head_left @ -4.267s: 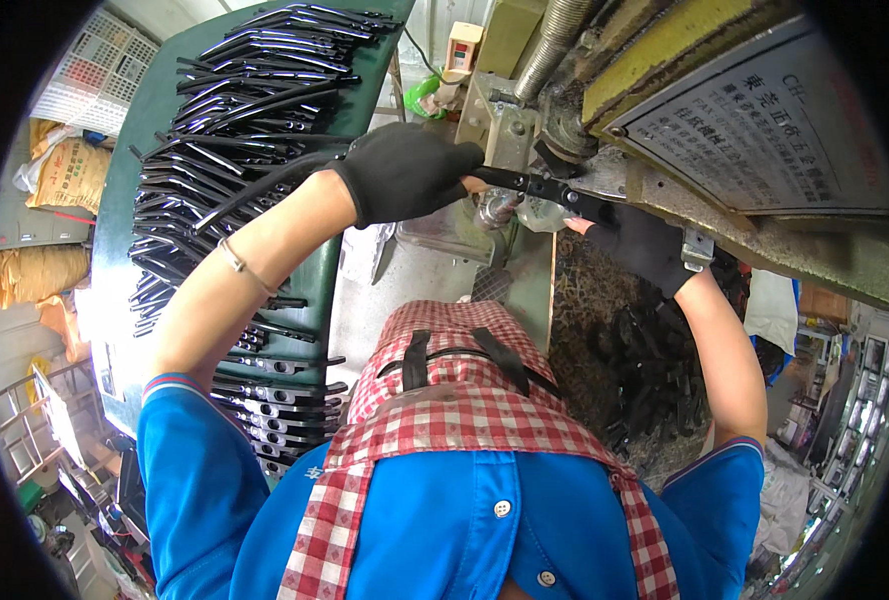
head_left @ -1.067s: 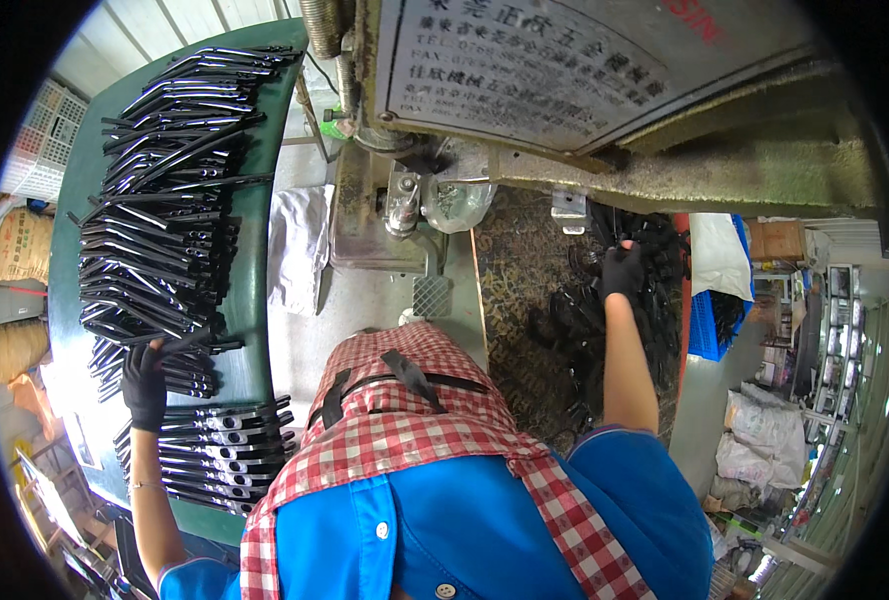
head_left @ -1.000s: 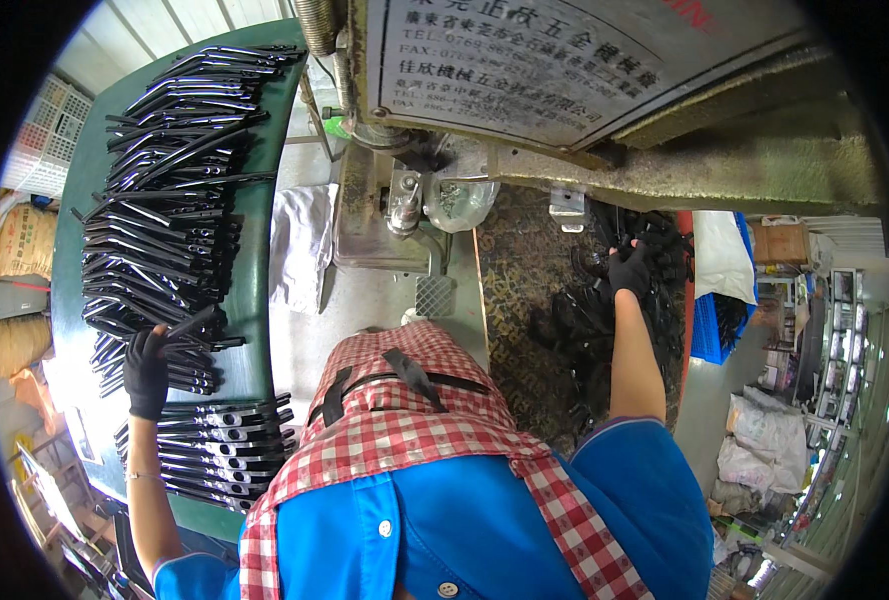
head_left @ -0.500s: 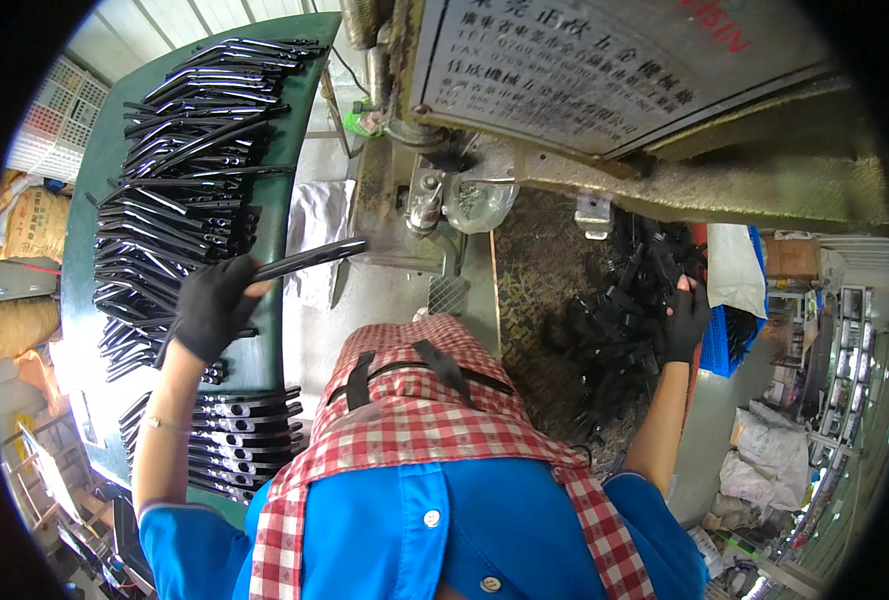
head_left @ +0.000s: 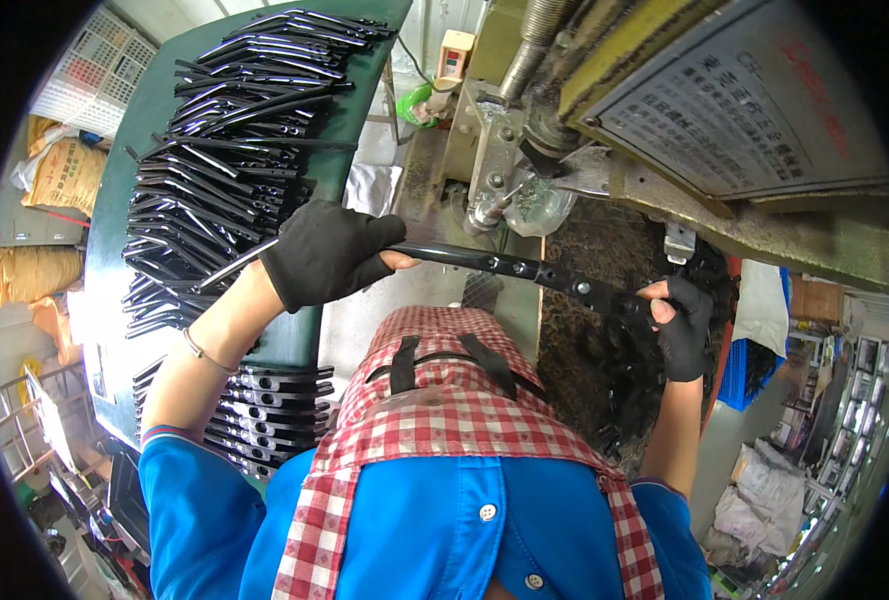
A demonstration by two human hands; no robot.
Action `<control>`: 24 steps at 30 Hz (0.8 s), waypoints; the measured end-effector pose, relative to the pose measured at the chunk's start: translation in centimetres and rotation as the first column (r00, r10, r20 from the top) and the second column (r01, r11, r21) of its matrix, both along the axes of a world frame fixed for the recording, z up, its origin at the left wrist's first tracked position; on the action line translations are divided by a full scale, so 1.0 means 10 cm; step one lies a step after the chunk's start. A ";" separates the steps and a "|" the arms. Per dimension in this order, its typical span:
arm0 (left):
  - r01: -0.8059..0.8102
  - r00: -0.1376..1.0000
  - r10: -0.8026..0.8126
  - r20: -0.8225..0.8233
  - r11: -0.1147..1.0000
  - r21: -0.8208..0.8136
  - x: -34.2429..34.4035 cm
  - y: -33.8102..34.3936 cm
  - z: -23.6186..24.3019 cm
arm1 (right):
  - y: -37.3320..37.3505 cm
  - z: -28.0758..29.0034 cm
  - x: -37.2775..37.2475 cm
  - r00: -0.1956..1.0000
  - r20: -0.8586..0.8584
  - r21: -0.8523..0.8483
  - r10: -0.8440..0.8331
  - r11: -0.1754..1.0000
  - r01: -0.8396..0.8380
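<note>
My left hand (head_left: 330,255), in a black fingerless glove, is closed around a bent black metal tube (head_left: 465,255). The tube lies across in front of me, with round holes along its right half. At that end my right hand (head_left: 680,325), gloved the same way, pinches a small black part (head_left: 625,304) against the tube. Where the tube stops and the part begins is too dark to tell. Beneath the right hand lies a heap of loose black parts (head_left: 610,380) on a worn board.
A green table (head_left: 355,130) at left bears rows of similar black tubes (head_left: 235,170) and a stack of holed black pieces (head_left: 275,410). Ahead stands a metal machine (head_left: 485,160) with a clear plastic cup (head_left: 540,207). A blue crate (head_left: 735,375) stands at right.
My left hand has moved right and forward with the tube, which now reaches across to the right hand. The right hand has come up from the heap to the tube's end. The view has shifted.
</note>
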State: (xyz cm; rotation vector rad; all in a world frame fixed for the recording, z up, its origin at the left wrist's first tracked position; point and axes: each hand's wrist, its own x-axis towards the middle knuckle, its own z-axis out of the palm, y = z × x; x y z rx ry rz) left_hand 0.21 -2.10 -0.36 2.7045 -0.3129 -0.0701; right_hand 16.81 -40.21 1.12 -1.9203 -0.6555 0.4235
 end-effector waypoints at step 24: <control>-0.024 0.999 0.021 0.024 0.991 0.129 0.06 0.02 -0.09 | 0.93 0.07 0.08 0.671 0.535 -0.479 0.514 0.838 -0.260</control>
